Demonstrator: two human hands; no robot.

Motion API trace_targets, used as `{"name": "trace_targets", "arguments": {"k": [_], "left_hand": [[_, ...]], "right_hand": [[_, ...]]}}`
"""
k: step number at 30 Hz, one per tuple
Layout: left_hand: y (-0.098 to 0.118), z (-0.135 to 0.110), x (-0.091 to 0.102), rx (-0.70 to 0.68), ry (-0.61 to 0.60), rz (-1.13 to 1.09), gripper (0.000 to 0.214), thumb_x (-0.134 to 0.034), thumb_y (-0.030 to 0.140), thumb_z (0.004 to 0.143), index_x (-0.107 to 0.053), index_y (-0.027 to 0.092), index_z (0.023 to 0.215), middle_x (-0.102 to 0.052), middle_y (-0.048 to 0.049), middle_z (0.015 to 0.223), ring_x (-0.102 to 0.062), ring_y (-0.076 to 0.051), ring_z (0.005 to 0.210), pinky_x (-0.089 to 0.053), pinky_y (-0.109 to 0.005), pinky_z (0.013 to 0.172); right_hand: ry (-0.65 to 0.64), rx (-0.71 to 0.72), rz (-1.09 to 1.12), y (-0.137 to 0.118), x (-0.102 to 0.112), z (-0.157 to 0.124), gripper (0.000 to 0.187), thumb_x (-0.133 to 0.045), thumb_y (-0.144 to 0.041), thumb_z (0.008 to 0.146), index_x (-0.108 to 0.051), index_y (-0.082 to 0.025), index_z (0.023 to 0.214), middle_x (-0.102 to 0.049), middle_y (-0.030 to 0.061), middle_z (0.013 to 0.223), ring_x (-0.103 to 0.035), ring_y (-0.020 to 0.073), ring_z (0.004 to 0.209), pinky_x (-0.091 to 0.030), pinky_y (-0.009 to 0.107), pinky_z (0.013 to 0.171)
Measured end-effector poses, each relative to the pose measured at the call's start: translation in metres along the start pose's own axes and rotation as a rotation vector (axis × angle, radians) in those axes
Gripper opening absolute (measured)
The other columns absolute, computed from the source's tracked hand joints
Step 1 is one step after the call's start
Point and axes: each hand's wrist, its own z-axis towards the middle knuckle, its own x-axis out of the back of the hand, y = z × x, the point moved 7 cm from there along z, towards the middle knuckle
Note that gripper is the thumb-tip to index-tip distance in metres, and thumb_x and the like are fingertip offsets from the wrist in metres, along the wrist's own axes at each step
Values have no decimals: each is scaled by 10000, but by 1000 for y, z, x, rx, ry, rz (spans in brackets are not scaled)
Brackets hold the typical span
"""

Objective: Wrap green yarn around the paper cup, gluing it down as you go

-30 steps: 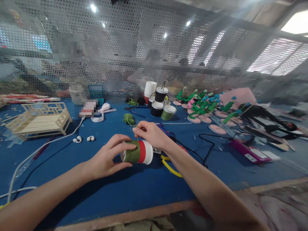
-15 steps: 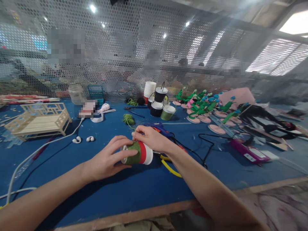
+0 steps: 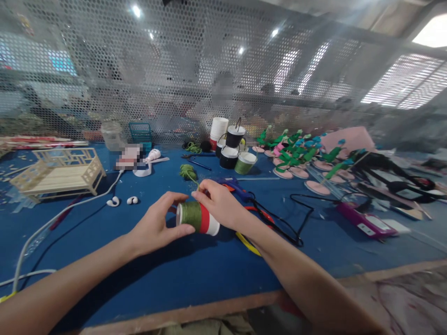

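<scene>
A paper cup (image 3: 206,220), white and red, lies on its side above the blue table, with green yarn (image 3: 192,213) wound round the part near its left end. My left hand (image 3: 162,221) grips that end, thumb below and fingers above. At the cup's upper side, my right hand (image 3: 218,200) pinches the green strand close to the red band. From there the strand runs back to a small ball of green yarn (image 3: 187,171) on the table.
Behind stand yarn-covered black buckets (image 3: 229,158), a green one (image 3: 245,163) and stacked white cups (image 3: 219,129). A glue gun (image 3: 237,190) and scissors (image 3: 249,244) lie by my right forearm. Left are a wooden model bed (image 3: 63,174) and earbuds (image 3: 132,200); right, green flower ornaments (image 3: 296,156) and a purple power strip (image 3: 365,221).
My left hand has shifted its hold: its fingers have moved off the yarn, baring more of the wound green band. My right hand has moved slightly, still pinching the strand.
</scene>
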Motion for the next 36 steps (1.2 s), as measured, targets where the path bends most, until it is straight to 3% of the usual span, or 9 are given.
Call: {"name": "trace_targets", "arguments": {"k": [3, 10, 16, 30, 36], "left_hand": [[-3, 0, -3, 54, -22, -57, 400, -595, 394, 771, -453, 164, 1066, -543, -80, 981, -570, -209, 886, -510, -363, 778], [11, -2, -1, -125, -22, 34, 389, -600, 333, 786, -432, 178, 1100, -502, -102, 1061, -512, -219, 983, -460, -357, 832], [15, -4, 1, -195, -7, 68, 409, -610, 328, 788, -422, 181, 1120, -481, -110, 1099, -488, -225, 1036, -435, -362, 874], [18, -4, -1, -253, -37, 125, 404, -591, 344, 804, -400, 190, 1125, -477, -112, 1104, -500, -224, 1035, -461, -369, 870], [21, -6, -5, -308, -84, 149, 409, -557, 322, 830, -371, 210, 1177, -452, -115, 1128, -493, -225, 1057, -466, -374, 886]], "right_hand": [[14, 18, -2, -3, -1, -2, 260, -486, -225, 816, -339, -204, 603, -389, -42, 627, -375, 112, 596, -296, 258, 587], [-31, 41, 108, -5, 4, -4, 221, -485, -262, 816, -404, -189, 623, -433, -40, 621, -399, 103, 587, -317, 245, 577], [-33, 32, 155, -5, 10, -4, 218, -497, -269, 807, -438, -179, 617, -463, -41, 611, -405, 93, 574, -326, 234, 566], [-15, 53, 194, -6, 10, -4, 209, -530, -276, 785, -463, -177, 613, -451, -43, 605, -410, 90, 572, -336, 228, 556], [-31, 69, 306, -4, 7, -2, 186, -570, -304, 755, -522, -170, 635, -490, -32, 632, -443, 92, 582, -363, 227, 557]]}}
